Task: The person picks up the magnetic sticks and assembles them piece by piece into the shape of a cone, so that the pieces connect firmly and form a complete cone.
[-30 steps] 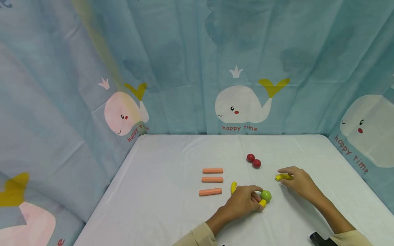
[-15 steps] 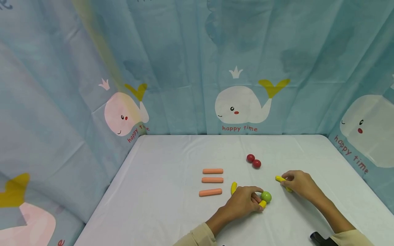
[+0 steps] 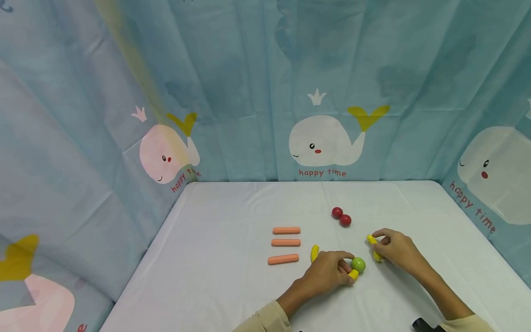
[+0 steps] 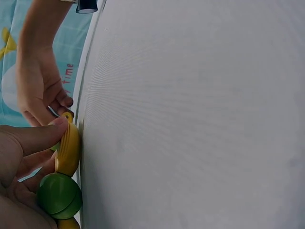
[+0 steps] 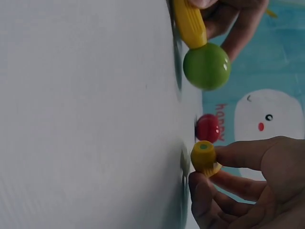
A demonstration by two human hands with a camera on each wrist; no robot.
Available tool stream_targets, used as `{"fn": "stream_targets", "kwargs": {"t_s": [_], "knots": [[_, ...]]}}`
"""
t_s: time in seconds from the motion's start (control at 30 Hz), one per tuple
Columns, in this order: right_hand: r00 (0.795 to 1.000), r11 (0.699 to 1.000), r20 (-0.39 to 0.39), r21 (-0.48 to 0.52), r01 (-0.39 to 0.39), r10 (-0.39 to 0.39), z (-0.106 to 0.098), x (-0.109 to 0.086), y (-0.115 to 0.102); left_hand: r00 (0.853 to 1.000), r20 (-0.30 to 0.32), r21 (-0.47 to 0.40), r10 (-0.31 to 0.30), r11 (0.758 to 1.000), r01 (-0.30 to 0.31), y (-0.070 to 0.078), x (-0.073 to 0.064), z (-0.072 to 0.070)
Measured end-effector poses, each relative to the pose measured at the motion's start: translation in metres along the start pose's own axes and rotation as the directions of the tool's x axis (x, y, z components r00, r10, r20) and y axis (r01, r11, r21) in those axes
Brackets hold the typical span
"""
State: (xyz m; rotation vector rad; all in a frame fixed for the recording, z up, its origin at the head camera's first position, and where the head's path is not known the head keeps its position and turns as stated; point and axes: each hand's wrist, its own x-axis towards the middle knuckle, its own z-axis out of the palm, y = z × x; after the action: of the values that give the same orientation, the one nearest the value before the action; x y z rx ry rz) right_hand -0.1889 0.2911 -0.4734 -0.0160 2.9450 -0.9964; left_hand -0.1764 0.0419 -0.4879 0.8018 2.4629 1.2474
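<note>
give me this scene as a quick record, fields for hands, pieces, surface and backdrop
left hand: pinches a curved yellow banana-shaped piece
right hand: pinches a second curved yellow piece
third yellow piece: partly hidden by the left hand
green: shiny green ball, at the tip of the left hand's piece; a slit green ball shows in the left wrist view
red: two shiny red balls, side by side
orange: three ridged orange sticks, in a row
surface: white cloth
backdrop: blue whale-print curtain
</note>
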Motion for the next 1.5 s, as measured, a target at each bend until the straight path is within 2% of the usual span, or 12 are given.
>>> {"fn": "stream_targets", "kwargs": {"t_s": [0.4,1.0,1.3,1.37,1.5], "knots": [[0.999,0.993,0.016,0.111,-0.034,0.033,0.011,-0.003,-0.017,1.0,0.014,0.036,0.0,0.999,0.0,0.001,0.0,-0.001],[0.999,0.991,0.045,0.131,-0.031,0.025,0.017,-0.004,-0.026,1.0,0.013,0.057,0.024,0.998,-0.024,0.0,0.001,0.0],[0.996,0.989,0.086,0.137,-0.049,0.038,0.02,-0.006,-0.029,1.0,0.016,0.065,0.026,0.997,-0.027,0.001,0.0,-0.001],[0.996,0.989,0.085,0.141,-0.052,0.04,0.02,-0.006,-0.03,1.0,0.019,0.057,0.023,0.998,-0.024,0.001,0.0,-0.001],[0.996,0.988,0.083,0.144,-0.051,0.039,0.022,-0.007,-0.029,1.0,0.003,-0.02,0.001,1.0,-0.001,0.0,-0.001,-0.004]]}}
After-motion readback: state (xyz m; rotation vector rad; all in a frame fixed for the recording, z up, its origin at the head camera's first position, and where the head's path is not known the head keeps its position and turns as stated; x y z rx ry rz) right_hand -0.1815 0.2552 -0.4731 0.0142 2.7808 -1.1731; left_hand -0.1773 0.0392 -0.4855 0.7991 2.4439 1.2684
